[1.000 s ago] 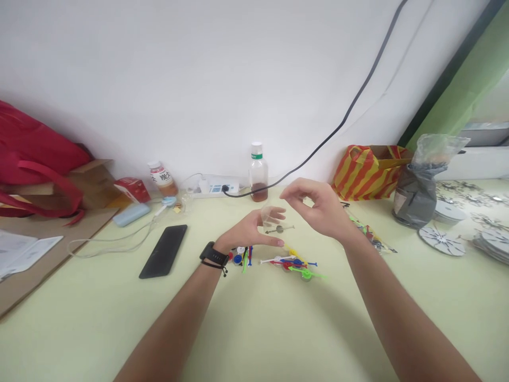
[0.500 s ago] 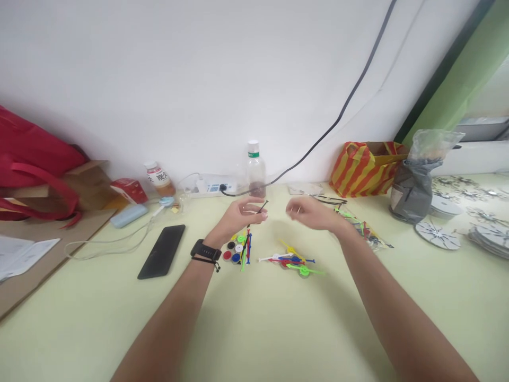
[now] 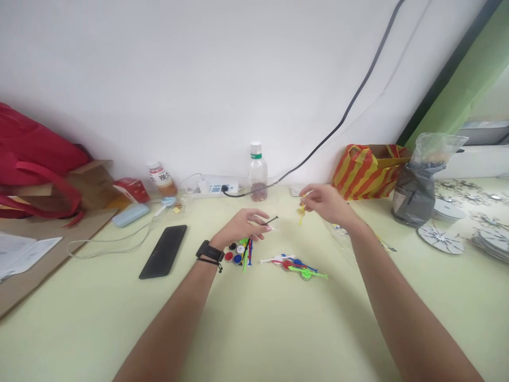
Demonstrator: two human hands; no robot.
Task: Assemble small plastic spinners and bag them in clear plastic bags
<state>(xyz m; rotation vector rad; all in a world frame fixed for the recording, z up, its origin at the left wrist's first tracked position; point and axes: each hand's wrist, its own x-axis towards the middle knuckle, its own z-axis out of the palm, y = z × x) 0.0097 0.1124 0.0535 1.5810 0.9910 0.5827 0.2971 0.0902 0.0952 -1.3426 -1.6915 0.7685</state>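
Observation:
My left hand (image 3: 241,226), with a black watch on its wrist, pinches a thin black plastic arrow (image 3: 272,220); something clear shows at its fingertips. Farther right, my right hand (image 3: 325,202) is raised, its fingertips closed on a yellow arrow spinner (image 3: 301,214) that hangs point down. Below and between the hands lies a loose group of assembled arrow spinners, among them a white one (image 3: 277,259), a blue one (image 3: 299,262) and a green one (image 3: 307,273). Under my left hand are round coloured caps (image 3: 229,257) beside a bundle of loose arrows (image 3: 249,252), partly hidden.
A black phone (image 3: 164,252) lies to the left. Along the wall stand a bottle (image 3: 258,175), a power strip (image 3: 214,187) and a striped bag (image 3: 368,172). Clear bags with arrows (image 3: 348,236) lie under my right forearm. White discs (image 3: 440,240) sit at right.
My right hand has picked the yellow arrow spinner out of the group and lifted it up and to the right. My left hand has lowered slightly, still pinching the black arrow.

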